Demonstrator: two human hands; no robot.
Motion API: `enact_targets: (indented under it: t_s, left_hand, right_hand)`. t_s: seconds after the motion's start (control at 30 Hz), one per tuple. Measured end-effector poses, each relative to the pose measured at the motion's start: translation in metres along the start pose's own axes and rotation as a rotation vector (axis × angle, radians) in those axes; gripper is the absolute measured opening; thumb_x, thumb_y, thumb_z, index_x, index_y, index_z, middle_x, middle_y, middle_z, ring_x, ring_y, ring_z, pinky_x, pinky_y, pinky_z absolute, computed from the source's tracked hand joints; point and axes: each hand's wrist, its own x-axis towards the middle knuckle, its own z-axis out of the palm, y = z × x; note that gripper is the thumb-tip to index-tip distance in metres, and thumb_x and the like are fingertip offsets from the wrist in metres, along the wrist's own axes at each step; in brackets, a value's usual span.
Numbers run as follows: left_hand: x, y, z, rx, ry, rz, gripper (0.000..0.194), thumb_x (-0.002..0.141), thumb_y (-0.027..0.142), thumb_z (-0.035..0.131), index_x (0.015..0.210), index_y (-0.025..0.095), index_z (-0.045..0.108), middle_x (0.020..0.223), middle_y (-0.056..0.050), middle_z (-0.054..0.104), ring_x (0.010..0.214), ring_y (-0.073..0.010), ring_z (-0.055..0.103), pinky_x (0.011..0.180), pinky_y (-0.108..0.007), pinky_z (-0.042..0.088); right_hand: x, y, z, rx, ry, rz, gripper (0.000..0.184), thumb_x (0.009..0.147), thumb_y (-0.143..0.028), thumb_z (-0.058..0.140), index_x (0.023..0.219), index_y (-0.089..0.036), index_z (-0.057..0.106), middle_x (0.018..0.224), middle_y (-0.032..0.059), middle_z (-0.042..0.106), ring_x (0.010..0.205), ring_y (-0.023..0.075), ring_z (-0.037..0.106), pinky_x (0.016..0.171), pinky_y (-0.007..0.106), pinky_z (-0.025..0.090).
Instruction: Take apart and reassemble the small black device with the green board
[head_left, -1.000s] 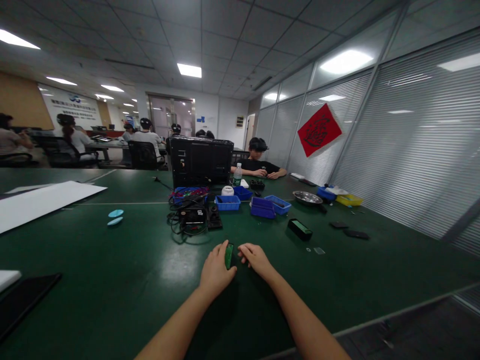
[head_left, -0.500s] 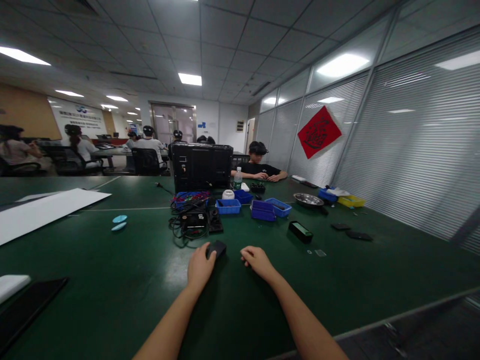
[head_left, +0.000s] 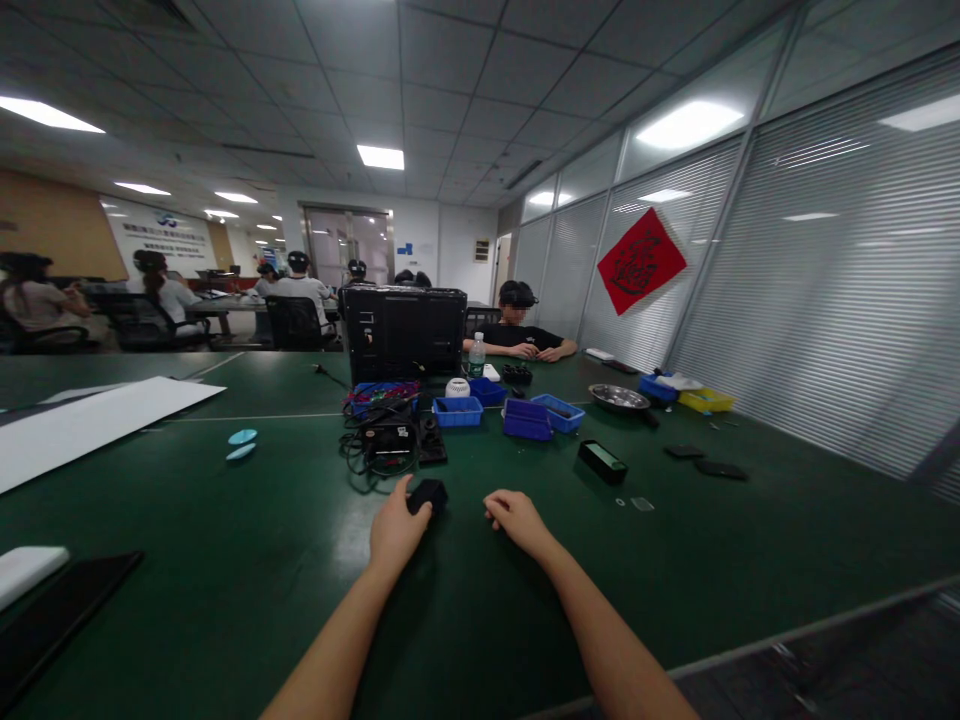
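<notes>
In the head view, my left hand (head_left: pixel 397 525) grips a small black box-like object (head_left: pixel 431 496) just above or on the green table (head_left: pixel 465 610); I cannot tell whether it touches. The thumb lies along its near side, and the other fingers are mostly hidden behind it. To the right, apart from the object, my right hand (head_left: pixel 519 520) rests with its fingers curled together. What those fingers hold, if anything, is hidden. Beyond my hands lie a black device with cables (head_left: pixel 386 440) and a flat black part (head_left: pixel 431 442).
Blue bins (head_left: pixel 457 411), a white ball (head_left: pixel 457 388), a bottle (head_left: pixel 477 355) and a large black casing (head_left: pixel 405 335) stand farther back. On the right are a black box with a green top (head_left: pixel 602 462) and a metal bowl (head_left: pixel 619 398). A person (head_left: pixel 517 325) sits across the table.
The black object has turned in my left hand and shifted slightly left, showing a different side. My right hand has hardly moved.
</notes>
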Motion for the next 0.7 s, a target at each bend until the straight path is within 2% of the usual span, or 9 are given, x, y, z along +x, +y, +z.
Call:
enact_targets:
  t_s: [0.13, 0.2, 0.33, 0.43, 0.57, 0.63, 0.7]
  left_hand:
    - [0.004, -0.002, -0.009, -0.030, -0.055, -0.139, 0.058, 0.076, 0.043, 0.044, 0.130, 0.024, 0.029, 0.105, -0.005, 0.063, 0.090, -0.0215, 0.061, 0.071, -0.029, 0.042]
    - [0.005, -0.002, -0.013, -0.018, -0.065, -0.160, 0.056, 0.077, 0.042, 0.041, 0.129, 0.023, 0.030, 0.105, -0.006, 0.063, 0.089, -0.0219, 0.061, 0.071, -0.029, 0.042]
    - [0.005, -0.002, -0.017, 0.060, -0.069, -0.108, 0.045, 0.079, 0.041, 0.036, 0.120, 0.023, 0.045, 0.104, -0.008, 0.063, 0.092, -0.0230, 0.059, 0.074, -0.031, 0.042]
    - [0.003, -0.003, -0.020, 0.158, 0.014, -0.071, 0.040, 0.080, 0.038, 0.035, 0.113, 0.022, 0.052, 0.106, -0.011, 0.060, 0.097, -0.0247, 0.056, 0.078, -0.033, 0.040]
    - [0.000, -0.002, -0.021, 0.211, 0.122, -0.036, 0.046, 0.080, 0.046, 0.036, 0.117, 0.021, 0.049, 0.111, -0.013, 0.055, 0.098, -0.0258, 0.053, 0.079, -0.034, 0.039]
    - [-0.003, -0.002, -0.020, 0.225, 0.116, -0.009, 0.054, 0.076, 0.052, 0.042, 0.120, 0.022, 0.045, 0.111, -0.011, 0.054, 0.098, -0.0260, 0.052, 0.077, -0.033, 0.040]
    - [-0.004, -0.001, -0.019, 0.255, 0.095, 0.011, 0.057, 0.072, 0.048, 0.049, 0.123, 0.025, 0.041, 0.111, -0.009, 0.053, 0.098, -0.0251, 0.052, 0.076, -0.032, 0.040]
  right_hand:
    - [0.002, 0.005, 0.001, -0.018, 0.004, -0.006, 0.026, 0.078, -0.033, 0.045, 0.082, -0.014, 0.062, 0.070, 0.0027, 0.063, 0.053, 0.0110, 0.056, 0.055, 0.023, 0.043]
    - [0.002, 0.005, 0.001, -0.025, 0.003, -0.012, 0.026, 0.078, -0.033, 0.045, 0.082, -0.014, 0.062, 0.070, 0.0026, 0.063, 0.053, 0.0109, 0.056, 0.055, 0.023, 0.043]
    - [0.001, 0.005, -0.001, -0.030, -0.006, -0.004, 0.027, 0.078, -0.034, 0.045, 0.082, -0.014, 0.062, 0.071, 0.0031, 0.063, 0.054, 0.0116, 0.056, 0.056, 0.024, 0.043]
    - [0.001, 0.004, -0.002, -0.030, -0.007, 0.004, 0.027, 0.078, -0.034, 0.045, 0.081, -0.014, 0.062, 0.072, 0.0033, 0.064, 0.055, 0.0119, 0.057, 0.057, 0.024, 0.043]
    - [0.002, 0.007, -0.003, -0.038, 0.022, 0.025, 0.027, 0.078, -0.034, 0.044, 0.079, -0.015, 0.062, 0.071, 0.0025, 0.063, 0.053, 0.0114, 0.056, 0.056, 0.023, 0.043]
    - [0.004, 0.009, -0.004, -0.048, 0.056, 0.037, 0.027, 0.078, -0.034, 0.042, 0.077, -0.015, 0.061, 0.069, 0.0019, 0.063, 0.052, 0.0112, 0.055, 0.055, 0.023, 0.042]
    - [0.006, 0.013, -0.007, -0.064, 0.101, 0.046, 0.027, 0.078, -0.035, 0.041, 0.076, -0.016, 0.061, 0.067, 0.0014, 0.062, 0.053, 0.0114, 0.055, 0.055, 0.023, 0.042]
